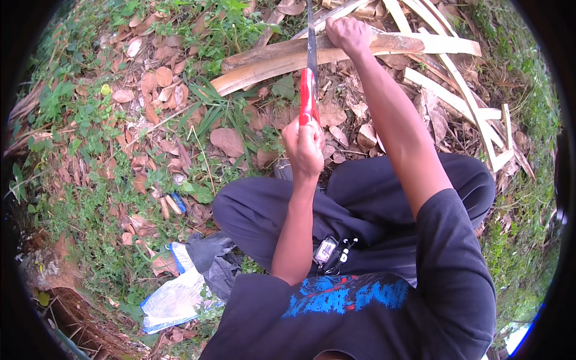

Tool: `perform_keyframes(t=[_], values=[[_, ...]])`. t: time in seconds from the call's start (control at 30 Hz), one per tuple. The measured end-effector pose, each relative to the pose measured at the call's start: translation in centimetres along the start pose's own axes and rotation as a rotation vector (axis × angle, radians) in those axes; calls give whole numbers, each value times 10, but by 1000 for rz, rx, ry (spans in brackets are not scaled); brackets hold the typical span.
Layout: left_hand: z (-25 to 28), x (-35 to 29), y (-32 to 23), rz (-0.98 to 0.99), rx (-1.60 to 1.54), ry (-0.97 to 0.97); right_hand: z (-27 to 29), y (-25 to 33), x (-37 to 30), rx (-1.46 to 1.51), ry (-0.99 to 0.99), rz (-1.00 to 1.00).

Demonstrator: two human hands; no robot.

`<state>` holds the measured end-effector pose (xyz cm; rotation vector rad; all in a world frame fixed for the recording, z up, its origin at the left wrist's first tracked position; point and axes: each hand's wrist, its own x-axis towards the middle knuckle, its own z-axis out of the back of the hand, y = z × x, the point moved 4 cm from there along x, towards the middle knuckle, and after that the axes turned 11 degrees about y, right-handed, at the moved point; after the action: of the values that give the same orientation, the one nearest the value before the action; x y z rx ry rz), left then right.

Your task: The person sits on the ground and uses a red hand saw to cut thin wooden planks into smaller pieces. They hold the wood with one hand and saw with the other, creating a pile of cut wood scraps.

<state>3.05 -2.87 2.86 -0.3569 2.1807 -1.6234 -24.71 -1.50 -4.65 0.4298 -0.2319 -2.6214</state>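
Note:
My left hand [304, 144] is wrapped around the red handle of a hand saw [308, 96]. Its narrow dark blade points away from me and crosses a long, split piece of wood [396, 43]. My right hand [349, 35] is closed in a fist over that wood, just right of the blade. A paler curved strip of wood [264, 72] lies along the near side of the held piece. Whether the blade has cut into the wood, I cannot tell from here.
Several pale wood strips [468, 102] lie crossed at the right. Dry leaves [227, 141] and grass cover the ground. Left of my bent legs [258, 210] are a crumpled plastic bag [177, 300] and a small blue object [179, 203]. A stump-like mass [54, 270] stands lower left.

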Motion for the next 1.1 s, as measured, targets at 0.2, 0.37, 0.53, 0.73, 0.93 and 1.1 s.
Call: perform_keyframes(t=[0.2, 0.37, 0.53, 0.73, 0.93, 1.1], values=[[-17, -69, -14, 16, 253, -18, -10, -13, 17, 21, -71, -17], [-10, -71, -7, -39, 238, -7, -16, -8, 19, -146, -116, 61], [-19, 3, -11, -90, 337, -54, -11, 6, 4, -227, -223, 181], [-14, -42, -22, -68, 359, -21, -6, -2, 6, -88, 10, -56], [-14, -62, -26, -48, 299, -37, -13, 4, 3, -249, -61, 55], [-15, -39, -23, -72, 330, -23, -18, -11, 2, -207, -213, 179]])
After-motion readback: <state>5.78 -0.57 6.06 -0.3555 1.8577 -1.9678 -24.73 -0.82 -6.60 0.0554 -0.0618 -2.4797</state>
